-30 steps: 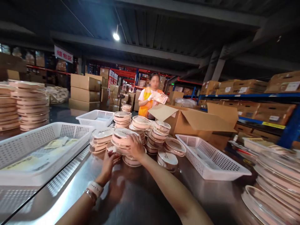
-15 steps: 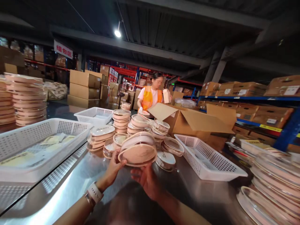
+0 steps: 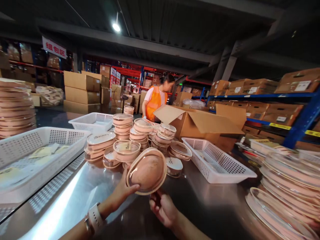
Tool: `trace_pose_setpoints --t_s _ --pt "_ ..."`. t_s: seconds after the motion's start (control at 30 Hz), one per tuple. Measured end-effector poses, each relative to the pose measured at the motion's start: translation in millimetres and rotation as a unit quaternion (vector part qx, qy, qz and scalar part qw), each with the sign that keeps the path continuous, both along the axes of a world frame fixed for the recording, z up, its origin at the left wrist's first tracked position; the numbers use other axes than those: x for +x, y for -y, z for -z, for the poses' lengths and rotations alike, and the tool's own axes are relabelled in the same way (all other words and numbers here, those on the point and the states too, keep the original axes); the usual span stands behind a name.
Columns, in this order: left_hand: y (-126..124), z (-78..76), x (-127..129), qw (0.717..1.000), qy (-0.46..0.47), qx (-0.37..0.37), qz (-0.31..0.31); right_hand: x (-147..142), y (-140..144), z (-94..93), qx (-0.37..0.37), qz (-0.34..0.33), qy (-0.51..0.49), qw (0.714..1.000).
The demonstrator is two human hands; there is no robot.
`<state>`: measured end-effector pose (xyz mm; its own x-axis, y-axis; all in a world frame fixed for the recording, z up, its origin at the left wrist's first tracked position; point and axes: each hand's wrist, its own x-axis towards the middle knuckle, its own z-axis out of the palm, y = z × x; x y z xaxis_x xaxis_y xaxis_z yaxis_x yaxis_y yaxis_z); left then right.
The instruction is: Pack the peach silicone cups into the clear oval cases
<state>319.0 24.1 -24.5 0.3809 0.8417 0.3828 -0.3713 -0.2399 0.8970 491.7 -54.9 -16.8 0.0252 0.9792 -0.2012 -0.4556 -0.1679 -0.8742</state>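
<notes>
1. Pink oval container (image 3: 147, 171), tilted so its underside faces the camera, is held above the steel tabletop (image 3: 75, 193) near its front edge; what it holds cannot be seen.
2. The left hand (image 3: 122, 193) grips the container's lower left rim, thumb on the underside.
3. The right hand (image 3: 162, 208) sits just under the container's lower edge with fingers curled; whether it touches the rim cannot be told.
4. Behind it stand stacks of lidded containers (image 3: 130, 136), some showing a paper label under the clear lid.
5. A white basket (image 3: 30, 156) at the left edge holds flat packets; another white basket (image 3: 215, 163) lies to the right.
6. An open cardboard box (image 3: 200, 126) stands at the far edge, its contents hidden.
</notes>
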Motion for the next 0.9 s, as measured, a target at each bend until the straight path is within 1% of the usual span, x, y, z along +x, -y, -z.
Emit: trace_pose_setpoints --t_s 0.1,0.13,0.17,0.2,0.27,0.3,0.33,0.37,0.4,0.43,0.47,0.5,0.53,0.57,0.6,0.63,0.67,0.7,0.73,0.77,0.8,0.83,0.87,0.9 --pt "-1 -0.7 -2 0.996 -0.066 0.060 0.006 16 -4 -12.5 0.056 0.020 0.113 0.992" --pt "-4 -0.9 -5 0.990 -0.105 0.098 -0.003 25 -5 -18.9 0.076 0.034 0.134 0.987" --pt "-8 -0.6 -9 0.976 -0.151 0.156 -0.030 35 -6 -25.4 0.093 0.050 0.152 0.983" --pt "-13 0.1 -13 0.953 -0.194 0.223 -0.070 44 -6 -31.3 0.109 0.063 0.175 0.976" --pt "-19 3.5 -20 0.894 -0.247 0.340 -0.154 55 -3 -38.1 0.139 0.082 0.221 0.962" --pt "-19 5.9 -21 0.862 -0.263 0.385 -0.197 55 1 -37.8 0.168 0.094 0.270 0.943" --pt "-17 8.6 -20 0.830 -0.277 0.421 -0.241 52 5 -34.9 0.211 0.110 0.342 0.909" --pt "-12 11.4 -18 0.795 -0.290 0.452 -0.281 44 11 -29.7 0.265 0.127 0.431 0.853" --pt "-5 14.1 -14 0.758 -0.309 0.482 -0.314 35 16 -23.0 0.323 0.143 0.524 0.775" --pt "3 16.6 -10 0.716 -0.328 0.512 -0.342 24 22 -15.9 0.375 0.153 0.605 0.685" --pt "11 18.5 -6 0.685 -0.346 0.534 -0.356 15 27 -9.4 0.414 0.152 0.662 0.606" --pt "18 19.7 -2 0.674 -0.358 0.542 -0.353 9 30 -4.7 0.440 0.138 0.688 0.561" --pt "23 19.8 0 0.681 -0.366 0.537 -0.338 6 32 -2.5 0.454 0.118 0.690 0.551" --pt "25 18.7 0 0.704 -0.371 0.515 -0.318 8 32 -2.9 0.451 0.107 0.665 0.586" --pt "25 16.5 -1 0.742 -0.366 0.475 -0.299 14 29 -5.4 0.429 0.110 0.621 0.647" --pt "22 13.3 -3 0.790 -0.349 0.417 -0.281 22 25 -9.4 0.395 0.129 0.567 0.712" --pt "17 9.5 -6 0.842 -0.321 0.343 -0.265 32 19 -13.8 0.345 0.157 0.500 0.779" --pt "11 5.4 -9 0.888 -0.285 0.260 -0.249 41 12 -17.4 0.287 0.183 0.430 0.836" --pt "5 1.5 -11 0.924 -0.245 0.181 -0.233 49 4 -19.4 0.233 0.195 0.370 0.878" --pt "0 -1.8 -13 0.947 -0.206 0.114 -0.217 55 -3 -19.6 0.191 0.186 0.323 0.908" --pt "-4 -4.1 -13 0.963 -0.171 0.063 -0.200 58 -8 -17.8 0.157 0.158 0.288 0.931" --pt "-7 -5.5 -13 0.972 -0.144 0.023 -0.184 59 -13 -14.4 0.126 0.122 0.256 0.951" --pt "-8 -6.0 -13 0.977 -0.124 -0.007 -0.171 57 -15 -10.3 0.103 0.087 0.237 0.962" --pt "-7 -5.7 -12 0.980 -0.109 -0.032 -0.163 55 -16 -6.2 0.088 0.061 0.232 0.967"
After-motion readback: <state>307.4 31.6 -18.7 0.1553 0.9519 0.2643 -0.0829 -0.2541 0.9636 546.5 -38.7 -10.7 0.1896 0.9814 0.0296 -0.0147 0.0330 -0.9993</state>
